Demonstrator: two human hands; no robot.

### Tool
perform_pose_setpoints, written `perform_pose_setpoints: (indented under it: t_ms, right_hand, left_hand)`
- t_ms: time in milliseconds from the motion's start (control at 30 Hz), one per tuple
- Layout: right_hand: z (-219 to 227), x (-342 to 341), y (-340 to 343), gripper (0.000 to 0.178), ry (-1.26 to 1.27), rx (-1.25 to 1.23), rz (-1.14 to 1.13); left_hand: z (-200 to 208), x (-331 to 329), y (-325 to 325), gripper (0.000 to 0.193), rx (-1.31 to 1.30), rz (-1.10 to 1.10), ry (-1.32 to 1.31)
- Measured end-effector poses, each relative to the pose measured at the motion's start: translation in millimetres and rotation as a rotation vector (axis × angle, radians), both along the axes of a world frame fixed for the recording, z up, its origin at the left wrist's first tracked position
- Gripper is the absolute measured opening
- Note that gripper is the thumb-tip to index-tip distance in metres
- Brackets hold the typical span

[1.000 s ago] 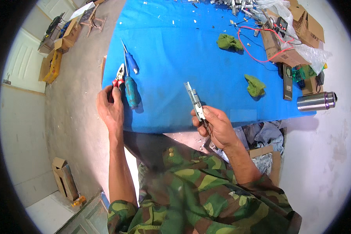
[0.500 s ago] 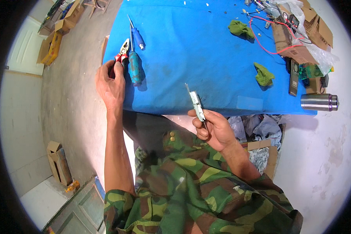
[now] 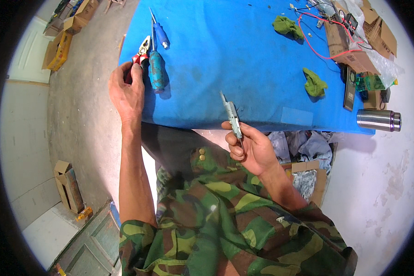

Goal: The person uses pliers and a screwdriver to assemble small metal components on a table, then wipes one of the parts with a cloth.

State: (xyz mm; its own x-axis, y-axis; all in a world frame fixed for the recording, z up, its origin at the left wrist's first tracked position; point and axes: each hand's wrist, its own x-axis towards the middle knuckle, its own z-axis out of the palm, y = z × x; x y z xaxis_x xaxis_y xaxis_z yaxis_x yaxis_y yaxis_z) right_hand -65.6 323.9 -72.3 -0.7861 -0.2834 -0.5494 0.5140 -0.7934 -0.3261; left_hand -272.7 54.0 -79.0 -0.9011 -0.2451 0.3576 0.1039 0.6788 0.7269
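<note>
At the table's left edge, my left hand (image 3: pixel 128 94) is closed round the handles of a pair of pliers (image 3: pixel 144 48) with red grips; the jaws point away from me and the handle ends are hidden under my fingers. Just right of them lie a large screwdriver with a worn teal handle (image 3: pixel 156 72) and a smaller blue-handled screwdriver (image 3: pixel 161 37). Over the near table edge my right hand (image 3: pixel 250 147) pinches a slim grey-white metal part (image 3: pixel 232 117) between thumb and fingers. Its thin tip points away and slightly left, and its lower end is partly covered.
A blue cloth covers the table (image 3: pixel 216 55). Two green rags (image 3: pixel 314 83) lie toward its right side. A steel flask (image 3: pixel 378 120) rests on its side at the near right corner, with a dark phone-like device (image 3: pixel 349 89), red cable (image 3: pixel 303 41) and cardboard boxes (image 3: pixel 349 55) behind.
The view has shifted slightly. The metal part in my right hand has turned a little, showing a different face. My left hand stays on the pliers.
</note>
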Motion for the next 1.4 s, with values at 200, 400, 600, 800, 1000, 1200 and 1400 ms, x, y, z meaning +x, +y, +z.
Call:
perform_pose_setpoints:
  t_ms: [200,400,600,800,1000,1200,1400]
  right_hand:
    - [-2,0,-1,0.042,0.008,0.079,0.01]
    - [-1,3,6,0.036,0.087,0.235,0.054]
    - [16,9,28,0.034,0.284,0.465,0.03]
    - [9,39,48,0.037,0.239,0.496,-0.102]
    - [-4,58,63,0.039,0.194,0.418,-0.251]
    - [6,76,67,0.038,0.157,0.482,-0.248]
    - [-2,77,66,0.037,0.188,0.523,-0.208]
  left_hand:
    - [-2,1,-2,0.034,-0.044,-0.005,0.015]
    - [3,-1,-1,0.035,-0.021,-0.044,0.005]
    - [4,-7,-20,0.05,0.223,-0.106,-0.115]
    - [61,16,58,0.039,0.127,-0.198,0.103]
    - [67,53,217,0.034,-0.035,-0.912,-0.034]
    - [61,80,324,0.04,-0.233,-1.134,0.163]
    - [33,64,324,0.03,-0.278,-1.225,0.093]
